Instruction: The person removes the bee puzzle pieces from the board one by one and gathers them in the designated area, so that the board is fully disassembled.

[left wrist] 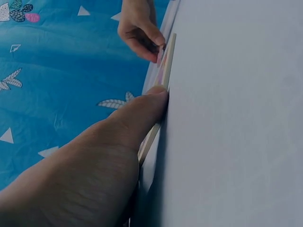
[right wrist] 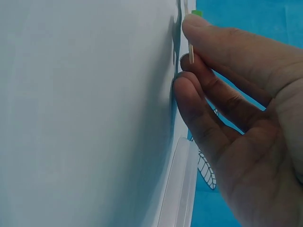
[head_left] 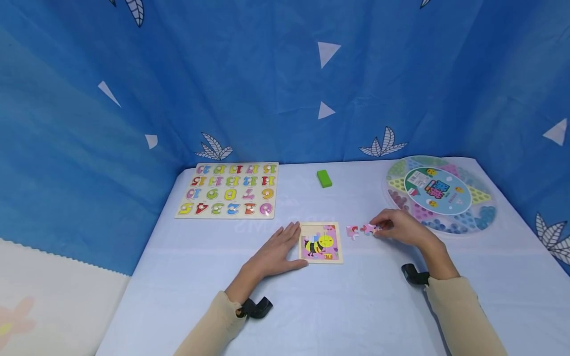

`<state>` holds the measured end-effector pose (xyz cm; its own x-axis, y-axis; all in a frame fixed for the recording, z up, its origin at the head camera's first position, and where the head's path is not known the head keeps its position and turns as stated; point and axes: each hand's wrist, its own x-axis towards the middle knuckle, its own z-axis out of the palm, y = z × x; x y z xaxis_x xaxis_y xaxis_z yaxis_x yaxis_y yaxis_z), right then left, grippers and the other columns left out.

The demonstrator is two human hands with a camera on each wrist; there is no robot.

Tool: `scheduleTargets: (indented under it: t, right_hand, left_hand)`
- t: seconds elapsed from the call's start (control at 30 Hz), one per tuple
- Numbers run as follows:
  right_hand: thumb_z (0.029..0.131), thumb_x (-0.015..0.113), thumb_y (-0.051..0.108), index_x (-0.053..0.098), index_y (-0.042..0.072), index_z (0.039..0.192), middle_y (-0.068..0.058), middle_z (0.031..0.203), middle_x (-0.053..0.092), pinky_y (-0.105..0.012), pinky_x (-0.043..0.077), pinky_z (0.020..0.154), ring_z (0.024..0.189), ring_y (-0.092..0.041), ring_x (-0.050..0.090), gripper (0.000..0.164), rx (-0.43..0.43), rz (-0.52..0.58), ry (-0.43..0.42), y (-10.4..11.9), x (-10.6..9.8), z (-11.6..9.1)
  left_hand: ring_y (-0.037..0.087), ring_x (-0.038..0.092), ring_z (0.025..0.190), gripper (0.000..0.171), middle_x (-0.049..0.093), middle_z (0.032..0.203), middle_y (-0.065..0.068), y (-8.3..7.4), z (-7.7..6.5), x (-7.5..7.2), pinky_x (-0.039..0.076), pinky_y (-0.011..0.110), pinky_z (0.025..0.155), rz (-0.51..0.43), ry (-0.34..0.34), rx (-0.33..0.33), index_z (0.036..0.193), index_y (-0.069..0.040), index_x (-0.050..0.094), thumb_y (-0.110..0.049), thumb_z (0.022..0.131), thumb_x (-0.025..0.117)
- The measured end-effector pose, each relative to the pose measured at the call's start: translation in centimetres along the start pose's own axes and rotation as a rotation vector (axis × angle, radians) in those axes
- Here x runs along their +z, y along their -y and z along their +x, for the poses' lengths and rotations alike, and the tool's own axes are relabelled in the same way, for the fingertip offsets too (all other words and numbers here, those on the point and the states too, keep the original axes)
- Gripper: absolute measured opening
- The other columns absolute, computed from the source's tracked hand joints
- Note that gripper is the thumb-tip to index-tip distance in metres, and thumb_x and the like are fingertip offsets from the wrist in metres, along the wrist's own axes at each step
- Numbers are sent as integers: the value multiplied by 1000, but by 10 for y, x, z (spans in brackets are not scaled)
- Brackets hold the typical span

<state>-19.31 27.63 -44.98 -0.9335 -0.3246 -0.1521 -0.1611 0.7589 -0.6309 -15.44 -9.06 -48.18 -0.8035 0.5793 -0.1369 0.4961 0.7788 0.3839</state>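
A small wooden jigsaw tray [head_left: 341, 243] with a bee picture lies mid-table. Part of its upper left shows bare wood. My left hand [head_left: 277, 253] rests at the tray's left side, fingers extended; in the left wrist view its thumb [left wrist: 154, 97] touches the frame's edge. To the right of the tray, my right hand [head_left: 404, 227] pinches a pink jigsaw piece [right wrist: 191, 53] between thumb and fingers, close over the table. A loose jigsaw piece [head_left: 352, 231] lies between the tray and that hand. The fingers partly cover the pinched piece.
A number puzzle board [head_left: 228, 191] lies at the back left. Behind the tray is a green block [head_left: 324, 178]. A round clear case [head_left: 438, 193] with coloured beads sits at the back right, near my right hand. Blue curtain [head_left: 276, 89] borders the table.
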Motion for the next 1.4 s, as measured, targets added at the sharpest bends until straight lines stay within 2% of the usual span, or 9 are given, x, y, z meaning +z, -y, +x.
scheduleTargets:
  t: [0.33, 0.63, 0.87, 1.3, 1.4]
  right_hand:
    - [83, 76, 11, 74, 7, 107, -6, 99, 69, -16, 50, 71, 86, -17, 56, 25, -8, -19, 17, 0, 0, 0]
    - [82, 77, 10, 75, 8, 106, -6, 98, 68, -16, 50, 72, 86, -17, 56, 24, -3, -24, 23, 1, -1, -1]
    - [82, 78, 11, 75, 9, 106, -6, 99, 68, -16, 50, 72, 87, -17, 56, 25, 13, -19, 29, 1, -1, 0]
    - [81, 79, 16, 72, 7, 113, -7, 102, 67, -27, 51, 79, 89, -19, 55, 34, 67, -19, 32, 4, -1, -1]
    - [81, 79, 18, 70, 5, 115, -7, 101, 67, -27, 51, 78, 88, -19, 55, 37, 78, -11, 38, 5, 0, -1]
  left_hand:
    - [15, 8, 153, 95, 11, 165, 2, 2, 1, 2, 11, 37, 126, 16, -2, -2, 156, -10, 17, -67, 89, 52]
    - [16, 11, 153, 96, 15, 165, 2, -1, 2, 2, 14, 37, 126, -19, -22, -39, 156, -11, 21, -65, 86, 58]
    - [16, 12, 153, 95, 16, 165, 2, -1, 2, 2, 13, 37, 126, -26, -30, -40, 155, -10, 23, -64, 86, 59]
    - [17, 14, 153, 95, 18, 164, 4, -1, 1, 2, 15, 37, 125, 14, -44, -27, 155, -10, 24, -66, 86, 57]
    - [17, 15, 153, 95, 18, 164, 4, -1, 1, 2, 15, 37, 125, 22, -42, -21, 155, -9, 23, -66, 87, 56]
